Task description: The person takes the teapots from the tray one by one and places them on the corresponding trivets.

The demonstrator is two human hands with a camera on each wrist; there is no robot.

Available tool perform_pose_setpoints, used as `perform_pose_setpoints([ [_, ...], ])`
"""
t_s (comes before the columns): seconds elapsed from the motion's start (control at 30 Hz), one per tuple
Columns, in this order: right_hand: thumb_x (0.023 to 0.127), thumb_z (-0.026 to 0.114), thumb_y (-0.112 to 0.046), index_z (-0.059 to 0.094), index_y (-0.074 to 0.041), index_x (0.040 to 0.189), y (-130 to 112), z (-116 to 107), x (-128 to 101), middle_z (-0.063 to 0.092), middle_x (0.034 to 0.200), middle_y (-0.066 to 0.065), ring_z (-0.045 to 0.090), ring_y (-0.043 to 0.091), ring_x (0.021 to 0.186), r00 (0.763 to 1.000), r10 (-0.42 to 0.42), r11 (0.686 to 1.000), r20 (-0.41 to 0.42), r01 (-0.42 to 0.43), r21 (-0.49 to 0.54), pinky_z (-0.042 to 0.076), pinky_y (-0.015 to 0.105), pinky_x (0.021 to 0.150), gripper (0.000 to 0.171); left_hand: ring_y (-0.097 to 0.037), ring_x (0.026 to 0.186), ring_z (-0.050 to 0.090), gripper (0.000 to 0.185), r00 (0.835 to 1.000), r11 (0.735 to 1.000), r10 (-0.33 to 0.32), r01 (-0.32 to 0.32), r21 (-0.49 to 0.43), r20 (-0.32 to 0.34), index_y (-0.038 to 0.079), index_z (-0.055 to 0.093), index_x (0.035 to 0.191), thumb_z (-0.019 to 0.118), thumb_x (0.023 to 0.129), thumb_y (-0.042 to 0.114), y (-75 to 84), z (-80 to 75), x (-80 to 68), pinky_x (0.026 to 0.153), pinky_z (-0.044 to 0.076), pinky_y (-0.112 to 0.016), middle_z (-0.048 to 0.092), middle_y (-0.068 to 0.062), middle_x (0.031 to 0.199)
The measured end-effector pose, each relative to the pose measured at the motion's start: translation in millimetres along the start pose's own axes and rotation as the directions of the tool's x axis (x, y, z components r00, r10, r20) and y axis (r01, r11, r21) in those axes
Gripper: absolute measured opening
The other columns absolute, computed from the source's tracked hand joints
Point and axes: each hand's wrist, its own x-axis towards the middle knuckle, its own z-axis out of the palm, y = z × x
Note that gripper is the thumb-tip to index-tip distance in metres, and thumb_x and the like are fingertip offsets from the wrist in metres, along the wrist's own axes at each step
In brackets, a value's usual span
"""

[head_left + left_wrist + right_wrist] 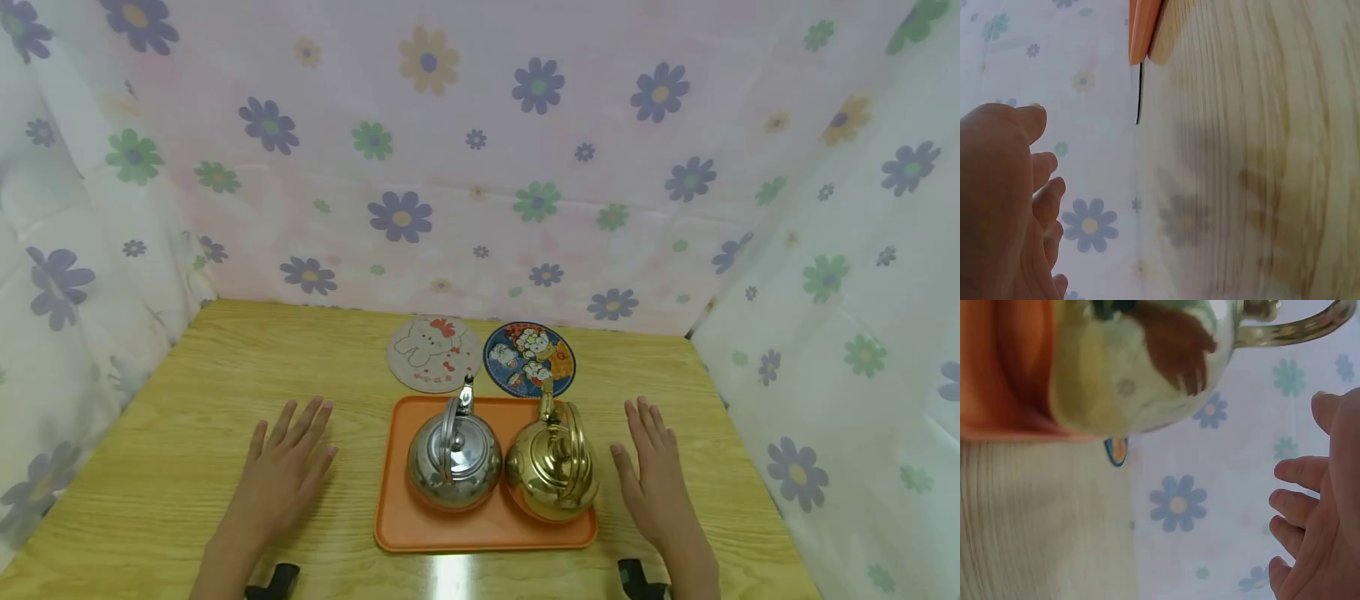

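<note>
An orange plastic tray (420,533) with a raised rim and rounded corners lies on the pale wood-grain counter (150,467), near its front edge. Two squat, round-bellied metal kettles stand on the tray side by side, their bodies touching or nearly so. The silver kettle (454,460) sits on the tray's left half, polished and mirror-bright, its flat strap handle arched over the lid and its short spout pointing away from the person. The gold kettle (551,471) sits on the right half, equally glossy, with a brass-coloured hoop handle and a spout that also points to the back.

The left hand (283,467) lies flat on the counter to the left of the tray, well apart from it, with the fingers straight and spread; its grip is wide and holds nothing. The right hand (652,479) rests just beside the tray's right edge, near the gold kettle, with the fingers straight and close together; its grip is also wide and holds nothing. In the right wrist view the gold kettle (1141,369) mirrors that hand in its curved side.

Behind the tray lie two flat round coasters: a beige coaster (433,352) printed with a white cartoon animal and red bows, and a blue coaster (529,358) with colourful cartoon figures. Thin flowered cloth (480,150) hangs around the counter on three sides.
</note>
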Motion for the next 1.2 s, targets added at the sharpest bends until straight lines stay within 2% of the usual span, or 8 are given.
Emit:
perform_pose_setpoints([
  [0.23, 0.107, 0.050, -0.013, 0.017, -0.018, 0.165, -23.3, 2.4, -6.2, 0.019, 0.169, 0.016, 0.012, 0.045, 0.154, 0.995, -0.018, 0.983, -0.102, 0.037, 0.180, 0.015, 0.072, 0.116, 0.067, -0.044, 0.152, 0.024, 0.062, 0.998, 0.998, 0.057, -0.057, -0.004, -0.023, 0.010, 0.037, 0.159, 0.055, 0.105, 0.035, 9.5, 2.8, 2.2, 0.120, 0.013, -0.069, 0.034, -0.014, 0.164],
  [0.33, 0.106, 0.050, -0.006, 0.020, -0.023, 0.164, -34.0, 10.5, -10.2, 0.024, 0.167, 0.010, 0.017, 0.034, 0.154, 0.990, 0.010, 0.949, -0.141, 0.035, 0.312, 0.021, 0.050, 0.123, 0.068, -0.043, 0.152, 0.025, 0.062, 0.995, 0.995, 0.095, -0.096, -0.021, -0.042, 0.012, 0.038, 0.159, 0.057, 0.104, 0.032, 12.7, 5.3, 2.6, 0.121, 0.013, -0.065, 0.035, -0.013, 0.164],
  [0.47, 0.106, 0.046, -0.002, 0.029, -0.021, 0.162, -51.2, 21.8, -14.9, 0.030, 0.164, 0.003, 0.021, 0.010, 0.152, 0.985, 0.081, 0.853, -0.153, 0.011, 0.522, 0.020, 0.011, 0.115, 0.061, -0.039, 0.154, 0.022, 0.064, 0.984, 0.985, 0.161, -0.165, -0.047, -0.077, 0.013, 0.037, 0.159, 0.061, 0.102, 0.027, 16.4, 10.2, 4.3, 0.125, 0.008, -0.059, 0.034, -0.012, 0.164],
  [0.6, 0.105, 0.042, 0.005, 0.037, -0.003, 0.156, -65.9, 27.2, -15.2, 0.042, 0.157, 0.004, 0.033, 0.007, 0.147, 0.970, 0.154, 0.718, -0.186, 0.019, 0.696, 0.028, 0.014, 0.116, 0.051, -0.033, 0.156, 0.018, 0.063, 0.973, 0.977, 0.201, -0.207, -0.045, -0.112, 0.013, 0.039, 0.158, 0.063, 0.101, 0.025, 19.9, 14.0, 6.0, 0.127, 0.001, -0.051, 0.038, -0.013, 0.163],
  [0.8, 0.107, 0.042, -0.002, 0.047, 0.009, 0.145, -74.2, 27.5, -13.5, 0.060, 0.140, -0.001, 0.053, 0.011, 0.132, 0.949, 0.267, 0.601, -0.167, -0.029, 0.799, 0.044, 0.017, 0.106, 0.039, -0.037, 0.151, 0.031, 0.058, 0.963, 0.970, 0.237, -0.242, -0.023, -0.132, 0.008, 0.052, 0.150, 0.069, 0.096, 0.019, 25.4, 16.2, 8.9, 0.128, -0.002, -0.040, 0.051, -0.012, 0.154],
  [0.9, 0.108, 0.043, -0.005, 0.047, 0.010, 0.145, -74.9, 26.6, -13.6, 0.062, 0.137, -0.002, 0.056, 0.009, 0.127, 0.954, 0.281, 0.576, -0.108, -0.078, 0.814, 0.045, 0.016, 0.104, 0.040, -0.040, 0.144, 0.040, 0.055, 0.956, 0.964, 0.261, -0.264, -0.008, -0.135, 0.005, 0.058, 0.144, 0.072, 0.092, 0.016, 27.4, 17.4, 9.5, 0.128, 0.002, -0.041, 0.055, -0.012, 0.149],
  [1.03, 0.109, 0.043, -0.011, 0.048, 0.008, 0.146, -74.9, 24.0, -14.2, 0.062, 0.133, -0.008, 0.055, 0.003, 0.125, 0.961, 0.276, 0.583, -0.035, -0.138, 0.801, 0.044, 0.014, 0.102, 0.042, -0.043, 0.138, 0.046, 0.055, 0.951, 0.960, 0.279, -0.281, 0.003, -0.132, 0.003, 0.059, 0.142, 0.073, 0.090, 0.015, 29.3, 20.4, 9.2, 0.128, 0.008, -0.043, 0.056, -0.012, 0.149],
  [1.2, 0.110, 0.043, -0.014, 0.049, 0.008, 0.145, -72.9, 18.8, -14.4, 0.064, 0.130, -0.014, 0.056, -0.001, 0.125, 0.959, 0.284, 0.581, -0.007, -0.167, 0.797, 0.044, 0.012, 0.101, 0.042, -0.043, 0.139, 0.045, 0.059, 0.960, 0.964, 0.261, -0.265, -0.023, -0.104, 0.004, 0.053, 0.148, 0.071, 0.093, 0.017, 34.2, 26.7, 10.4, 0.122, 0.022, -0.055, 0.050, -0.011, 0.154],
])
